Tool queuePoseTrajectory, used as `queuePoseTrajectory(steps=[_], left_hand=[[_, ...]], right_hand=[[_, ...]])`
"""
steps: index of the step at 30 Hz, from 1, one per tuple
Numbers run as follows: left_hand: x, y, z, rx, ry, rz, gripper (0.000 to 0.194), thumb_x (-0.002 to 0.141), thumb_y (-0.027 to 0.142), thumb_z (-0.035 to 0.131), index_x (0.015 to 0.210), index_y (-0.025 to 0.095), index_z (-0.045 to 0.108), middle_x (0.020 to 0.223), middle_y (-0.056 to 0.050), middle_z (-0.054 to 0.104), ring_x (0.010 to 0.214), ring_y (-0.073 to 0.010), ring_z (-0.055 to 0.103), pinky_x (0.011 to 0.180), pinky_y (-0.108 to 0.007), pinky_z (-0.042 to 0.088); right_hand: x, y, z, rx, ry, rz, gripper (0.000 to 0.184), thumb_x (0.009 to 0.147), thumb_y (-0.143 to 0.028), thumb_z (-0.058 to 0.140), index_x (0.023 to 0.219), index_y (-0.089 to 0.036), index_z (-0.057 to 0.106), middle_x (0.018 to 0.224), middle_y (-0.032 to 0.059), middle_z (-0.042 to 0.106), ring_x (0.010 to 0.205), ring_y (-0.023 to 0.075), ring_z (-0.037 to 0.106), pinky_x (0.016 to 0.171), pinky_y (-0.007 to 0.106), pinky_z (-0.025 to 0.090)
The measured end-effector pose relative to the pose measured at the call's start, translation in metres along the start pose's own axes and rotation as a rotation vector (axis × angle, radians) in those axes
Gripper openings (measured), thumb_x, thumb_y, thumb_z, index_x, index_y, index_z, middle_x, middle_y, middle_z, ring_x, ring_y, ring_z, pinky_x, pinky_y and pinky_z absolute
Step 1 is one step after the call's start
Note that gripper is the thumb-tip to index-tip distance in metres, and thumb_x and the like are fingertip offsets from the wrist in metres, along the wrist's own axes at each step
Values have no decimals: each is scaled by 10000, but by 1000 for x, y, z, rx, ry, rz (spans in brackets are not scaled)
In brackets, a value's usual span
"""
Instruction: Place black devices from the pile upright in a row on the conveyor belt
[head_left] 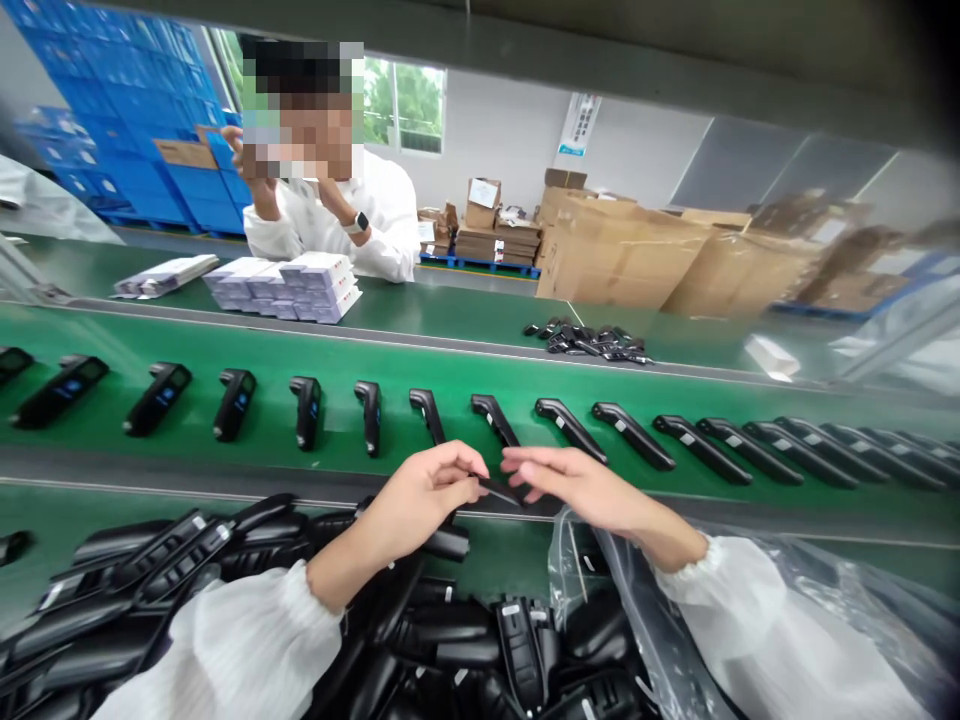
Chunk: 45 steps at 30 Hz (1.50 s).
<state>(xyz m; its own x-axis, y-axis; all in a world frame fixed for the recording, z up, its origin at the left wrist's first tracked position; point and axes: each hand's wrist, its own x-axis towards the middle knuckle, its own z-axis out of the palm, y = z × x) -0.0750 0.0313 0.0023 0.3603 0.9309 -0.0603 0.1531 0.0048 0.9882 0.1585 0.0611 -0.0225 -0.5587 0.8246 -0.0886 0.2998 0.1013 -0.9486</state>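
My left hand (pixel 424 495) and my right hand (pixel 581 488) meet over the near edge of the green conveyor belt (pixel 480 385). Both pinch a small flat black part (pixel 501 490) between their fingertips. Below my forearms lies a heap of black handheld devices (pixel 420 640). A long row of the same black devices (pixel 525 425) lies across the belt just beyond my hands.
A clear plastic bag (pixel 600 570) lies under my right wrist. Across the belt a person in a white coat (pixel 352 220) sits behind stacked white boxes (pixel 292 285). A small pile of black parts (pixel 589 340) lies on the far strip. Cardboard cartons (pixel 622 250) and blue crates (pixel 127 110) stand behind.
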Motion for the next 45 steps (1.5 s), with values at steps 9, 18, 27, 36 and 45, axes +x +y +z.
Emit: queuePoseTrajectory(steps=[9,18,27,36,45], left_hand=[[-13,3,-19,1049,-38,226,312,910,351,506,1188,243,596,1165,-63,615,1080,-265,575,925,-398,455],[-8,-15,-9,1219,10,-100,202,844,274,504,982,184,621,933,-88,662,794,-277,648,707,-383,474],[-2,-16,-29,59,70,-331,233,665,221,616,888,162,576,738,14,613,664,-130,579,647,-242,451],[-8,-14,-22,-187,-64,-242,310,739,264,653,983,197,475,816,0,658,787,-152,624,762,-288,477],[-27,-19,-26,955,-112,99,233,867,177,480,1069,233,582,1080,-43,623,1066,-253,550,910,-410,438]], right_hand=[[15,2,-11,-88,233,81,294,764,-320,712,1024,-182,707,1004,52,690,913,194,634,866,324,475],[42,61,0,-957,456,136,478,921,-132,444,1388,-32,445,1162,214,601,1097,290,585,963,379,450],[11,15,3,-1134,302,-386,428,989,-262,426,1409,-188,460,1418,146,445,1269,287,434,1042,440,412],[5,-21,44,-871,-73,-500,259,982,-202,446,1183,-207,609,1085,63,607,994,162,559,898,289,473],[4,-12,70,-1013,-19,-217,398,940,-510,510,1092,-170,652,984,82,626,949,242,588,854,381,491]])
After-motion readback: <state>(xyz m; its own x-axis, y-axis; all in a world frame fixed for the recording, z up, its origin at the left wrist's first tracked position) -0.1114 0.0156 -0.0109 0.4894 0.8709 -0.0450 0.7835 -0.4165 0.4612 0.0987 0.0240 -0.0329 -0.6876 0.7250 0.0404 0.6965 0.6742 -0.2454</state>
